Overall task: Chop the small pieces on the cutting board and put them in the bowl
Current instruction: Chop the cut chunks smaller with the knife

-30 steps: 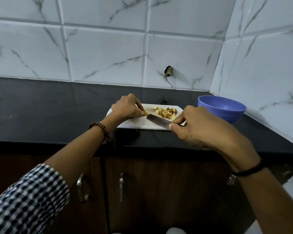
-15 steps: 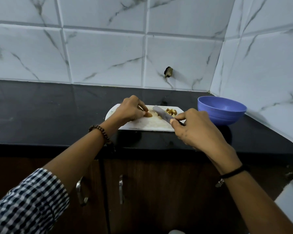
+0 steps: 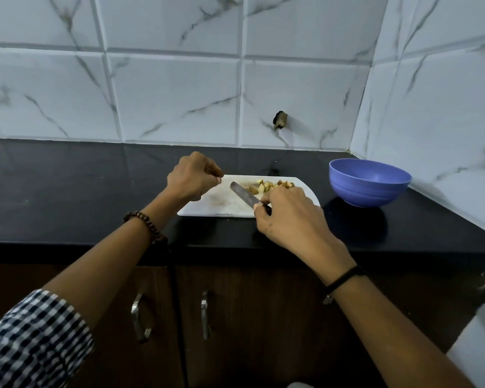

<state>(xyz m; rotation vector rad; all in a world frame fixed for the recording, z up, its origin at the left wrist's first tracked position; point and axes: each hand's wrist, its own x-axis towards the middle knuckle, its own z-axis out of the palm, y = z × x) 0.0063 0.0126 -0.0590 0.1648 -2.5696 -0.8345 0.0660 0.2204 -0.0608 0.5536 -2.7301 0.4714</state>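
A white cutting board (image 3: 221, 204) lies on the black counter. Several small yellowish chopped pieces (image 3: 269, 186) are heaped at its far right. My right hand (image 3: 289, 217) grips a knife (image 3: 242, 196) by the handle; the blade lies low over the board, its tip pointing left and away, just left of the pieces. My left hand (image 3: 192, 177) hovers over the board's left end with fingers curled and thumb against fingertips; I see nothing in it. A blue bowl (image 3: 368, 182) stands to the right of the board and looks empty.
The black counter (image 3: 67, 191) runs left from the board, and its front edge passes just below my hands. Marble-patterned tile walls meet in a corner behind the bowl. Wooden cabinet doors with metal handles (image 3: 140, 317) sit under the counter.
My left hand let go of the piece it held and lifted leftward off the board. The knife swept right, pushing pieces into the heap, and its blade now lies lower.
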